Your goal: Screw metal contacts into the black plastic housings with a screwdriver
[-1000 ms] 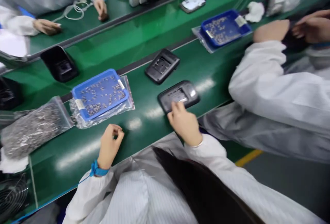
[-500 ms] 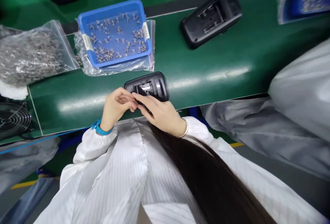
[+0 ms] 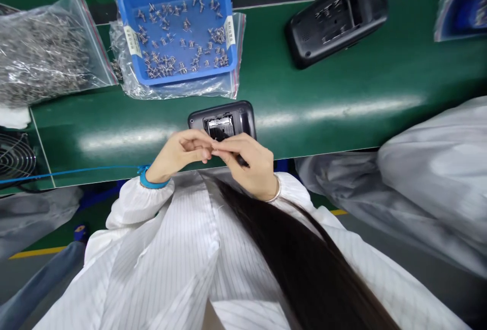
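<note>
A black plastic housing (image 3: 245, 117) with an open compartment lies on the green bench, just beyond my hands and partly covered by them. My left hand (image 3: 181, 153), with a blue wrist strap, is closed, its fingers curled and thumb against them. My right hand (image 3: 249, 161) meets it fingertip to fingertip, thumb and forefinger pinched on something too small to make out. Farther back, a blue tray (image 3: 178, 77) holds several small metal springs. A larger black housing (image 3: 304, 46) lies at the back right, its compartment facing up.
A clear bag of metal parts (image 3: 49, 56) lies at the left, above a round fan grille (image 3: 15, 155). Another bagged blue tray (image 3: 462, 10) is at the far right. A person in grey clothing (image 3: 437, 168) is close on the right. A blue cord (image 3: 91, 169) runs left from my wrist.
The view has shifted and come closer to the bench. My right hand has turned into a tighter pinch, and both hands now sit slightly farther right, uncovering the housing's compartment more.
</note>
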The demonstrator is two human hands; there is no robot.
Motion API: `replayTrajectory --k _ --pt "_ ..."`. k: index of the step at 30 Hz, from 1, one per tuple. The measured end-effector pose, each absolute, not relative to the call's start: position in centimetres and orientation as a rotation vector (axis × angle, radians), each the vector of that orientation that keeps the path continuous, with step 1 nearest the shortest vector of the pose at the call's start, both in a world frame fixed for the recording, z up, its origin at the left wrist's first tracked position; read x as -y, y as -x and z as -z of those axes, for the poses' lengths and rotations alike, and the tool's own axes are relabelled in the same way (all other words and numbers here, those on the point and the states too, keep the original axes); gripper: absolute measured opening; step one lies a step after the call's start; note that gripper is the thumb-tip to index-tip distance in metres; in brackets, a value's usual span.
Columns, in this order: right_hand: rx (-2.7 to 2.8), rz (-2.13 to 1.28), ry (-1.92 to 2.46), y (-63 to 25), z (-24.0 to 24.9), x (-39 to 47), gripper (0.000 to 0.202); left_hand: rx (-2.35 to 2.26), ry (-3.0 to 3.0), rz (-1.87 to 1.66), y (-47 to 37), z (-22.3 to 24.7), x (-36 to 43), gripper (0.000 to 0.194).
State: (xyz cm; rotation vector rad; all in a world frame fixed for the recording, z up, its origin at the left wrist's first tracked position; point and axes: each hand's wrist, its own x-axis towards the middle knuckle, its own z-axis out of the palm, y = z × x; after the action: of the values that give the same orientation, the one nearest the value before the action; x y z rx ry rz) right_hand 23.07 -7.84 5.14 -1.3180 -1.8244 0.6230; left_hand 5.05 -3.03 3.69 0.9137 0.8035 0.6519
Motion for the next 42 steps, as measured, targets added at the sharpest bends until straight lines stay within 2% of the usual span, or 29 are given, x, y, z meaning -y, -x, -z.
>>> replayTrajectory --k 2,5,10,14,18,23,30,42 --pt "1.845 -0.419 1.310 -22.8 -4.8 8.1 0.019 -0.771 -0.864 -0.704 -5.5 -3.6 3.5 0.028" --pt "1.907 -0.114 1.181 -22.9 -3.9 8.1 0.021 -0.746 -0.750 -0.669 -6.0 -3.6 3.7 0.033" --pt "1.997 0.061 1.070 -23.3 -2.4 8.0 0.018 -0.811 -0.726 -0.651 -6.3 -3.9 3.4 0.035" --pt "1.904 -0.083 1.174 -23.2 -2.9 8.2 0.016 -0.818 -0.989 -0.636 -6.0 -4.4 2.8 0.028" --pt "1.821 -0.256 1.532 -23.1 -3.5 8.7 0.022 -1.008 -1.650 -0.818 -5.9 -4.2 0.9 0.011" --pt "2.131 -0.271 1.627 -22.8 -3.4 9.4 0.021 -0.853 -2.229 -0.730 -6.9 -1.7 -2.1 0.006" --pt "2.225 -0.478 1.719 -22.9 -3.3 9.0 0.033 -0.846 -2.273 -0.691 -7.5 -1.4 -2.0 0.004" --pt "2.259 -0.634 1.624 -23.9 -3.0 8.2 0.039 -1.151 -2.133 -0.711 -9.3 -2.6 -2.4 0.002"
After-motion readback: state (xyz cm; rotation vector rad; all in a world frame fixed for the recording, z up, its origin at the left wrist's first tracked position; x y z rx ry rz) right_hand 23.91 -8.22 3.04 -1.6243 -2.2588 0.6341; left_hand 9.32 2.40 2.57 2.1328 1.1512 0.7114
